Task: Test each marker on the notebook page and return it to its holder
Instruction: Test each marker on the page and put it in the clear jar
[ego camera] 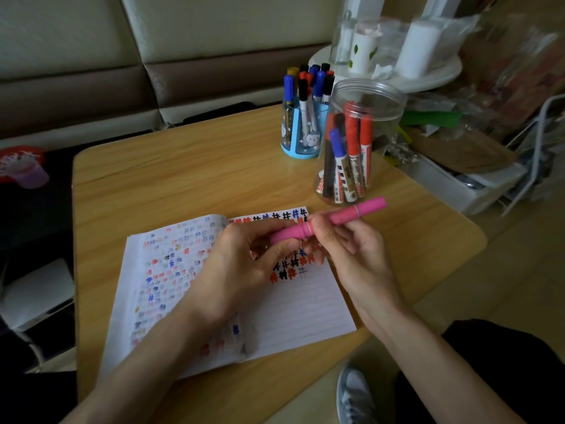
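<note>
Left hand (241, 261), right hand (351, 249) gripping pink marker (365, 208), one end hidden

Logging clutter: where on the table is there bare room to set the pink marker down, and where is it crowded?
Free: bare table between notebook and blue holder, running left; a strip right of the notebook, in front of the clear jar. Crowded: holder and jar stand close together; left hand and right hand hold the pink marker over the notebook.

Blk trousers (501, 362), grey shoe (354, 396)
</note>
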{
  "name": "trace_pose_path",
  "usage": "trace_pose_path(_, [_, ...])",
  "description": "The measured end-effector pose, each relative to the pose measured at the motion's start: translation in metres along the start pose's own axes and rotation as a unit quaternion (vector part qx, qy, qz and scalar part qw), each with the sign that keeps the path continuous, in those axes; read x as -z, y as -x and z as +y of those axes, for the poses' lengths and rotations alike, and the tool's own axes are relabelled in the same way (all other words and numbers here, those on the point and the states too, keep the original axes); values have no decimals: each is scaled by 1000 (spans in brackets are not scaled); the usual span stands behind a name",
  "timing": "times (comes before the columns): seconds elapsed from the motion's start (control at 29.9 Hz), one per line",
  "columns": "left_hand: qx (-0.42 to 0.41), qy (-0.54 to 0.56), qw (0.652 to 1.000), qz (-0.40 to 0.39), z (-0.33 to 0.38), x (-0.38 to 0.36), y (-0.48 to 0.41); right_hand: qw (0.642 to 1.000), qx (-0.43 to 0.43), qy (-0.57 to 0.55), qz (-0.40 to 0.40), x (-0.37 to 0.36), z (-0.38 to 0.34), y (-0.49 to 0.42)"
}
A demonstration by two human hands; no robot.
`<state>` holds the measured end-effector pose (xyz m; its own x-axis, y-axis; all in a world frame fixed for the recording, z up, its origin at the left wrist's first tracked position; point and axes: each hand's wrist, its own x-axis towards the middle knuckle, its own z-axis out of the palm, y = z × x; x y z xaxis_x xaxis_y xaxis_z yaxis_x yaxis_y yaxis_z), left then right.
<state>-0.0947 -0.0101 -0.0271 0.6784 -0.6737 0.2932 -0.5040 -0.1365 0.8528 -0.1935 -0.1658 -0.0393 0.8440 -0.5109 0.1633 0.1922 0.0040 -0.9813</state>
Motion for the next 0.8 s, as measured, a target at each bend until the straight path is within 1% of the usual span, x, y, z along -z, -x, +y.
trace_pose_path(0.2, [42,14,999,-12,4,-1,1,1000,-20,-10,16,-4,-3,0])
trace_pose_path(0.6, [44,24,997,-63,5,9,-2,999,-7,-20,-28,1,-6,-4])
trace_pose_path(0.67, [47,25,997,-52,6,7,-1,999,-12,-19,-23,2,-6,-4])
trace_pose_path(0.73, [47,22,999,-12,7,3,2,1000,-15,-17,-11,1,-5,-4])
trace_pose_path(0.8, [41,-17,999,31,4,0,5,999,-32,-30,11,-2,-4,-2])
